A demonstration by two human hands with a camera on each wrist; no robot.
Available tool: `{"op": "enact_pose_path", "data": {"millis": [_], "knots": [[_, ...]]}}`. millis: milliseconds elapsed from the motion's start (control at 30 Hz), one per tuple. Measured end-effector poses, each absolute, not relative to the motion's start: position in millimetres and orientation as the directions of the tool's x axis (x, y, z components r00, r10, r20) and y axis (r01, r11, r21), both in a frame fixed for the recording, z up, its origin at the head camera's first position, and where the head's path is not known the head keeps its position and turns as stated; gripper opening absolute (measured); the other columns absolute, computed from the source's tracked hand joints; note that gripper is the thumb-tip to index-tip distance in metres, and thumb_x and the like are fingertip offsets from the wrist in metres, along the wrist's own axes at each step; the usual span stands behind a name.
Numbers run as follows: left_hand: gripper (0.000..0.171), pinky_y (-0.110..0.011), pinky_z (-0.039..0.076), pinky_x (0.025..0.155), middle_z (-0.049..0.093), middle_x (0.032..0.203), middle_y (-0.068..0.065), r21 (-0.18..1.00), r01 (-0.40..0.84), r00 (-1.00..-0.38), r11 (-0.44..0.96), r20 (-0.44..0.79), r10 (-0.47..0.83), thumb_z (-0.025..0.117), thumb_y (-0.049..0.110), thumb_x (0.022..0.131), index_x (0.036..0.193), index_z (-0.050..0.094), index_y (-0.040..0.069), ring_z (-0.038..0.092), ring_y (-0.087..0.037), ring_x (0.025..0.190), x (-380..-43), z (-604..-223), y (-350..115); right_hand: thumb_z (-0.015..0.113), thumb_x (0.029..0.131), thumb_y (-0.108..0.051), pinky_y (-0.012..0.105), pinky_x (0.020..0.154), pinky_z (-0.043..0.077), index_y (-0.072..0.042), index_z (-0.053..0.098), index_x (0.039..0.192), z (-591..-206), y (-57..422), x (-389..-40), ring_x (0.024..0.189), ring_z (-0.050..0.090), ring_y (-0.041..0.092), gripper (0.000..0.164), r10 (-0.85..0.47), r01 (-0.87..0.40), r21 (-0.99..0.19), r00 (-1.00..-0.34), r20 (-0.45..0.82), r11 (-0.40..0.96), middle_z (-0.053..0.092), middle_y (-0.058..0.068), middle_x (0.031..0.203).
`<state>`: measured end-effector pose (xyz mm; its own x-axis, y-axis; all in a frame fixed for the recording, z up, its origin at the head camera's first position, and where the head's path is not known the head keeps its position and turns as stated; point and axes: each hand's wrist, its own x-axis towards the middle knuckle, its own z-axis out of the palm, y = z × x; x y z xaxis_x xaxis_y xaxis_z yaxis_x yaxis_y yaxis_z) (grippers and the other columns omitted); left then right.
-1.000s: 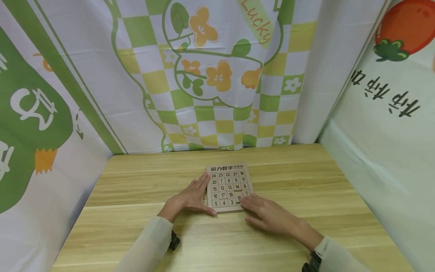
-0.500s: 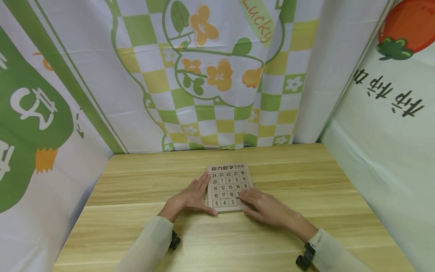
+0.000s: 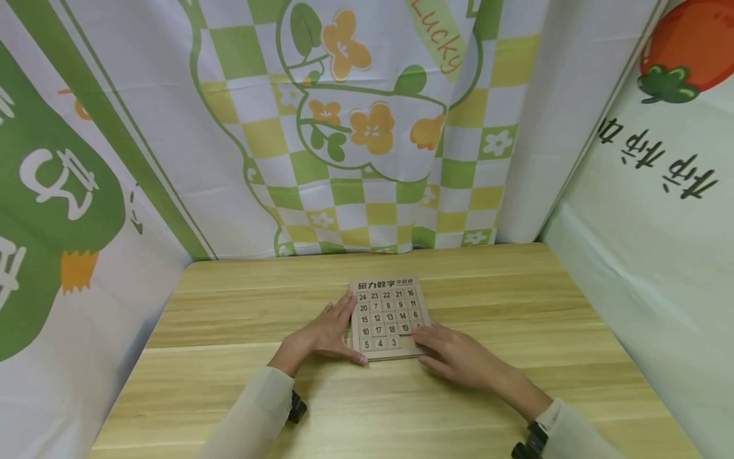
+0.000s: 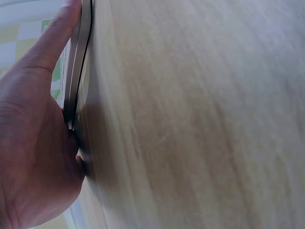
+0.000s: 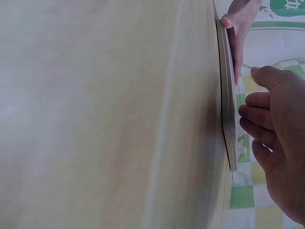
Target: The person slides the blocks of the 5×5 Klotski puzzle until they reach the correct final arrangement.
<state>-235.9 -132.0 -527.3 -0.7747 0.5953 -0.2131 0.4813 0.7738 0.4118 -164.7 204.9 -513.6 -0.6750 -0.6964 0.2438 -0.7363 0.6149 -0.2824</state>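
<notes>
The number puzzle lies flat on the wooden table, between the two hands and near the middle of the top. Its long axis runs roughly away from the person, with the printed heading at the far end.

The left hand is set against the puzzle's left side. Its fingers lie extended along that edge, and the thumb is spread well away from them, at the near left corner. It pinches nothing.

The right hand reaches in from the right. Its fingers are slightly bent and close together, with the thumb apart and lower. The fingertips lie over the right border and partly cover the tile marked 1. Whether they press on that tile cannot be told; the right wrist view does not settle contact.

The governing relation: an open gap shows in the bottom row, just right of tile 3 and directly on the near side of tile 19. From the right fingertips, the gap lies toward the person and a little left. The right hand is clearly the nearer. The bottom right corner is partly hidden, so the gap's full extent is unverified.
</notes>
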Motion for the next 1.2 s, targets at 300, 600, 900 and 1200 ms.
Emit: {"op": "enact_pose_path", "data": {"millis": [300,600,900,1200], "knots": [[0.146,-0.053,0.006,0.132,-0.006,0.177,-0.02,0.407,0.483,-0.775,0.775,-0.213,0.595,0.085,0.073,0.074,0.169,0.0,0.0,0.002,-0.032,0.165,-236.8,-527.5,-131.9,0.072,0.101,-0.029,0.057,0.11,0.05,-0.002,0.067,0.139,-516.1,221.0,-152.3,0.133,0.062,0.042,0.046,-0.683,-0.731,-0.257,-0.683,0.259,0.633,0.066,0.016,0.143],[0.146,-0.054,0.007,0.132,-0.005,0.176,-0.021,0.41,0.488,-0.772,0.77,-0.208,0.6,0.085,0.072,0.074,0.169,0.001,-0.001,0.002,-0.033,0.165,-236.0,-526.4,-132.0,0.071,0.102,-0.029,0.058,0.113,0.047,-0.002,0.067,0.139,-516.9,224.6,-150.4,0.134,0.061,0.04,0.047,-0.681,-0.721,-0.253,-0.692,0.239,0.645,0.066,0.017,0.143],[0.15,-0.056,0.006,0.132,-0.005,0.176,-0.023,0.467,0.487,-0.765,0.738,-0.179,0.618,0.079,0.082,0.072,0.168,0.0,-0.002,0.002,-0.035,0.164,-236.9,-531.6,-134.1,0.071,0.102,-0.03,0.057,0.114,0.047,-0.002,0.066,0.141,-517.6,220.6,-150.8,0.135,0.061,0.038,0.048,-0.695,-0.736,-0.247,-0.677,0.242,0.631,0.065,0.017,0.145],[0.145,-0.054,0.007,0.133,-0.005,0.177,-0.021,0.411,0.483,-0.777,0.773,-0.206,0.595,0.084,0.072,0.075,0.169,0.0,0.0,0.002,-0.033,0.165,-236.3,-530.2,-132.7,0.068,0.104,-0.031,0.057,0.115,0.046,-0.002,0.063,0.144,-514.9,205.2,-150.6,0.138,0.059,0.038,0.05,-0.719,-0.745,-0.272,-0.663,0.207,0.609,0.062,0.017,0.149]]}}
